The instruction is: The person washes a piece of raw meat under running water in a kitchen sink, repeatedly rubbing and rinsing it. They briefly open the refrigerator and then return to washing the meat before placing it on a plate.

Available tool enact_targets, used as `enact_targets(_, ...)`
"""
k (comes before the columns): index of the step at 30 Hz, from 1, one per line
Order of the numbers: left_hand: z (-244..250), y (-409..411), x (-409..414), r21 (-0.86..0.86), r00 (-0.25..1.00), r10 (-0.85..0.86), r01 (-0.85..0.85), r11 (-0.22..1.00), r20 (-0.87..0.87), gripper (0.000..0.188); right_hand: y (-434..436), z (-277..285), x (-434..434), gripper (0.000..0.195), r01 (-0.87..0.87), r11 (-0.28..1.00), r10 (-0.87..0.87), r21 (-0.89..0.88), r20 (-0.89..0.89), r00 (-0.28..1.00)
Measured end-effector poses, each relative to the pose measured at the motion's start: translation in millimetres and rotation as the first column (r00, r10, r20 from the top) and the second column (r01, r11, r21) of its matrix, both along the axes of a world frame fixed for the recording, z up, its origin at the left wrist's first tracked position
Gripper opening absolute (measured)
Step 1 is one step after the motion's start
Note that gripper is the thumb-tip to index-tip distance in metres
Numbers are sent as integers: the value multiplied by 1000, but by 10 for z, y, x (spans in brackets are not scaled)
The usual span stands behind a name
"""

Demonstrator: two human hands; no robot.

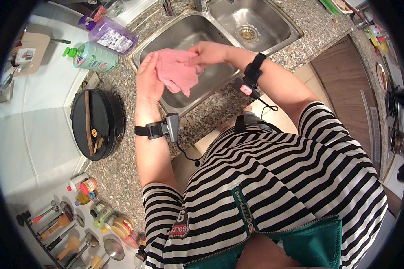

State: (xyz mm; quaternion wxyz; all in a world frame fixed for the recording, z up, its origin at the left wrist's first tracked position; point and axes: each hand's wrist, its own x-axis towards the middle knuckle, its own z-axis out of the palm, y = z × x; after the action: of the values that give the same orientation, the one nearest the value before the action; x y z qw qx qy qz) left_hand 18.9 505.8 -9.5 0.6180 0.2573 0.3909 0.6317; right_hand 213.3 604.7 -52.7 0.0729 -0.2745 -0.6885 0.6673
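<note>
A pink cloth hangs bunched between my two hands, above the left basin of a stainless steel double sink. My left hand grips the cloth's left edge, thumb on top. At its upper right side, my right hand pinches a fold, with some fingers hidden behind the fabric. The cloth's lower corner dangles free over the basin. Each wrist wears a black strap with a small device and a cable.
On the left, a purple soap bottle and a green-capped pump bottle stand by the sink. A round black lidded pan sits nearer on the granite counter. Condiment jars and hanging utensils are at lower left.
</note>
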Motion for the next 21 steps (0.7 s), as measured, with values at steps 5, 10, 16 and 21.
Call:
enact_targets(5,-33,-76,-433,43,880,9,12,999,-475,14,52,249,203,21,58,996,-65,-66,-100,993)
enact_targets(10,-744,-12,-474,138,239,119,63,988,-964,9,-113,184,24,19,-241,786,-194,569,598,778)
enact_targets(16,-779,19,-256,191,306,201,-63,980,-931,24,66,-401,70,25,310,933,-280,181,-174,944)
enact_targets(21,-816,-288,133,-103,643,-95,26,994,-760,92,-254,243,-146,28,371,815,-449,-446,-81,890)
